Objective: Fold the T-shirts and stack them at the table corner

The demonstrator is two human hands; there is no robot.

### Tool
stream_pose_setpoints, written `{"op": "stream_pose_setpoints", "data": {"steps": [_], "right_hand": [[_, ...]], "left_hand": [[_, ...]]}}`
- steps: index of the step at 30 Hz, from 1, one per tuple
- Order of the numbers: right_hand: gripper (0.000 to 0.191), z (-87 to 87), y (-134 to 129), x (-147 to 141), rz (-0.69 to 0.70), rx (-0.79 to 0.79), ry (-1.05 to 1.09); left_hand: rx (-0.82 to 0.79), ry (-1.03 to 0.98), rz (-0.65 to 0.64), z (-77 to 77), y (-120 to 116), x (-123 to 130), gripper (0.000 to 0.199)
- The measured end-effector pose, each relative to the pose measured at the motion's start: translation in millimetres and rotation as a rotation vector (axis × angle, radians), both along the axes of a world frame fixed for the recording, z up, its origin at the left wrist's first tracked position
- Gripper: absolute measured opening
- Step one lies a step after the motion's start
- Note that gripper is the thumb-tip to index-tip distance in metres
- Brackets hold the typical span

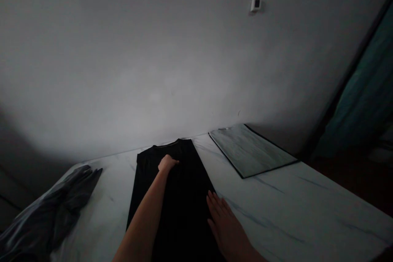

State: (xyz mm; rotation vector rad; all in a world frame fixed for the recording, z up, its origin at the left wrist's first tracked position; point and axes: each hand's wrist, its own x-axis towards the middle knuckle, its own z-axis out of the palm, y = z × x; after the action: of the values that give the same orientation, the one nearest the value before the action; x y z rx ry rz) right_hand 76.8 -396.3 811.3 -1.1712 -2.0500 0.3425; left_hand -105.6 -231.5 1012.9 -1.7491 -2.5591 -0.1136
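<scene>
Evidently the black crew-neck shirt lies smoothed, collar near the worktop's back edge, no crosswise fold yet. The right hand's fingers rest straight, grasping nothing; the left hand's curl over it, grip unclear. A grey garment sits rumpled by the left edge.

You're in what looks like a home; which room, can't tell. Dim light. Signs: plain pale wall on your far side, small white device mounted high on it; teal cloth hanging like a curtain, far right; marble-patterned table before you, everyday clothing on it: black shirt, grey garment at left.
</scene>
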Motion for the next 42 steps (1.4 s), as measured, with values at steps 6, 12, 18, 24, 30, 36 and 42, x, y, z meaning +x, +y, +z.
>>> {"op": "stream_pose_setpoints", "data": {"steps": [6,12,18,24,30,36,42], "right_hand": [[0.058,-10.1,6,-4,0.004,0.027,-0.006],[0.063,-14.5,7,-2,0.015,0.072,-0.005],[0.064,-16.2,8,-5,-0.006,0.077,-0.055],[0.073,-23.5,8,-8,-0.032,0.116,-0.056],[0.072,-21.4,8,-8,-0.022,0.08,-0.047],[0.062,3.8,2,6,0.096,-0.069,-0.034],[0.032,91.4,59,29,0.106,-0.165,-0.028]], "left_hand": [[0.045,-0.04,-0.023,8.9,10,-13,0.015],[0.099,-0.021,0.046,8.8,14,-13,0.046],[0.017,-0.058,-0.011,-1.1,29,-13,0.037],[0.043,-0.027,0.009,5.3,33,-16,0.04],[0.088,0.014,-0.019,1.4,31,-14,0.044],[0.134,0.061,-0.123,-5.9,24,-12,0.031],[0.246,0.179,-0.14,0.0,-6,13,0.033]]}}
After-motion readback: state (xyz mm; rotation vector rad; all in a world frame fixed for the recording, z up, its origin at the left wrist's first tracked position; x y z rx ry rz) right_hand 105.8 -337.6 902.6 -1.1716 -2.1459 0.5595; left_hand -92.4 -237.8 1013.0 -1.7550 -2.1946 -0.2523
